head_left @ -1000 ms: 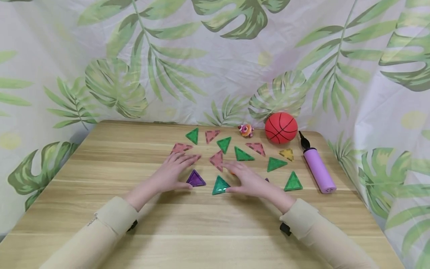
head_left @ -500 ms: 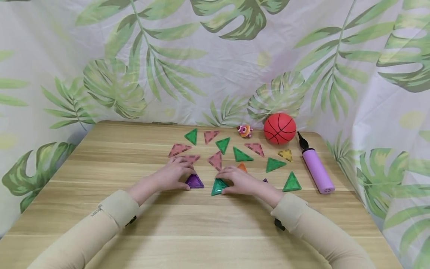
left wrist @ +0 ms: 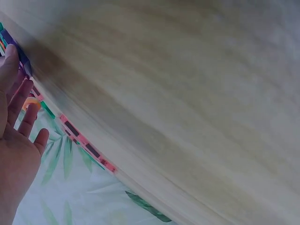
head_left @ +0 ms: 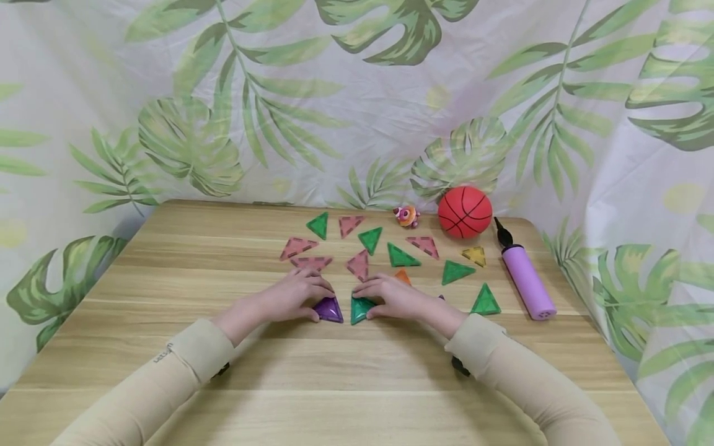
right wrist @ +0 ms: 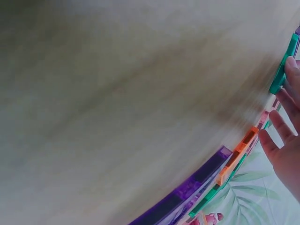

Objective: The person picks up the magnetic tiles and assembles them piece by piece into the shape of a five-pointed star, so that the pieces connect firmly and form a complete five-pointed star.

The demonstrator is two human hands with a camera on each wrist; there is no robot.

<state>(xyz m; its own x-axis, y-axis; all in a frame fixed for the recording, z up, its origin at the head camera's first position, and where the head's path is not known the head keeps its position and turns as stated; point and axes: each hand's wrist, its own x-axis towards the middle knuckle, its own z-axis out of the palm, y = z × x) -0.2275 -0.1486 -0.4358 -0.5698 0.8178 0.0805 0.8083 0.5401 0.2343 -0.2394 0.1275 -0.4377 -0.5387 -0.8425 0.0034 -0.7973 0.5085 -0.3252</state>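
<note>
Pinches a purple translucent plastic triangular tile (head_left: 331, 310) between thumb and bent fingers of the left hand (head_left: 291, 294), with the other fingers loosely spread. Grips likewise a teal translucent plastic triangular tile (head_left: 360, 310) with the partly curled right hand (head_left: 397, 297), at 3 o'clock from the purple tile across a narrow gap. Shows dark lettering (head_left: 163, 352) on the beige fabric left sleeve (head_left: 131, 390) between 8 and 9 o'clock, too small to read. Includes, at 2 o'clock, a red ball (head_left: 465, 212) with black basketball lines; at 3, a lilac cylinder (head_left: 528, 282) with black nozzle.
</note>
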